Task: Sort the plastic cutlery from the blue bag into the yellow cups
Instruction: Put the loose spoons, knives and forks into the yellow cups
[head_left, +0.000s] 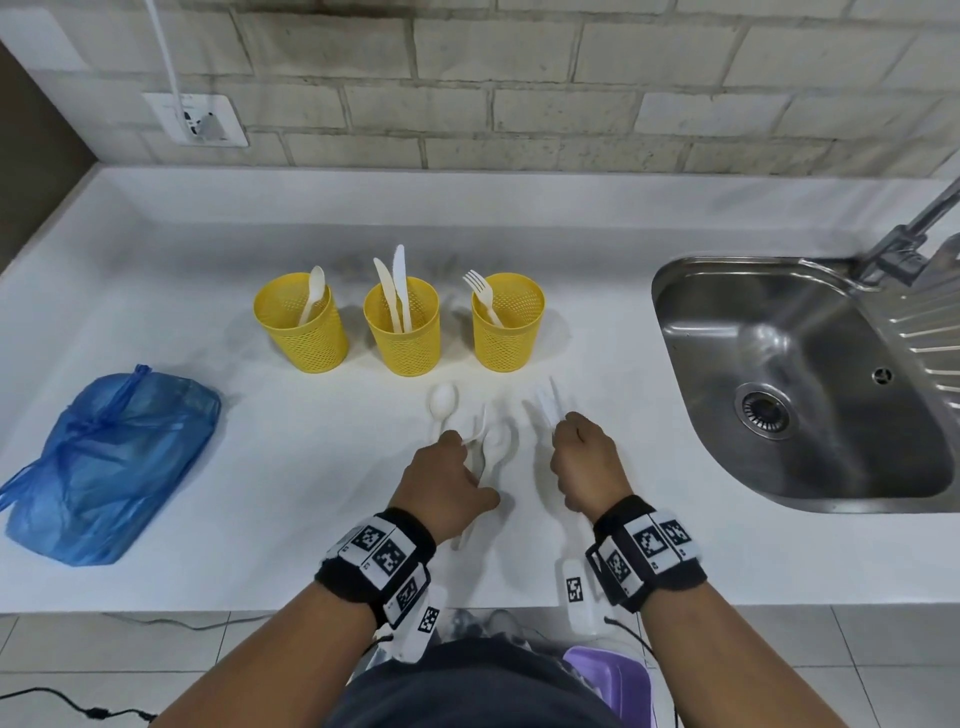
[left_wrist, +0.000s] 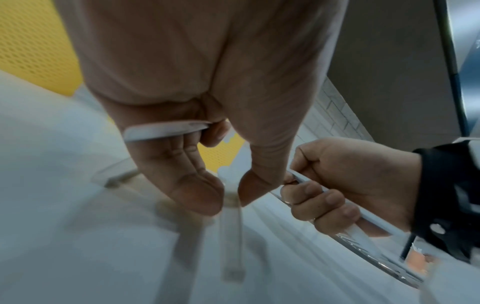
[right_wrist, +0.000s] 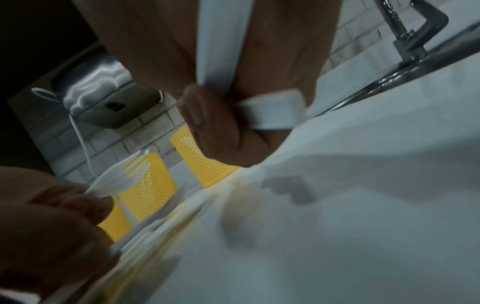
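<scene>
Three yellow mesh cups stand in a row: the left cup (head_left: 301, 322) has a spoon, the middle cup (head_left: 402, 327) two knives, the right cup (head_left: 509, 325) a fork. The blue bag (head_left: 114, 462) lies at the left. Two white spoons (head_left: 443, 402) (head_left: 500, 441) lie on the counter in front of the cups. My left hand (head_left: 452, 467) keeps a white fork (right_wrist: 122, 176) tucked under its fingers. Its thumb and forefinger close around a spoon handle (left_wrist: 232, 236). My right hand (head_left: 576, 457) grips white cutlery handles (right_wrist: 226, 41), whose blurred tips (head_left: 545, 410) point toward the cups.
A steel sink (head_left: 670, 291) with a faucet (head_left: 904, 234) takes up the right side. A wall socket (head_left: 200, 119) with a white cable sits at the back left. The counter's front edge runs just below my wrists.
</scene>
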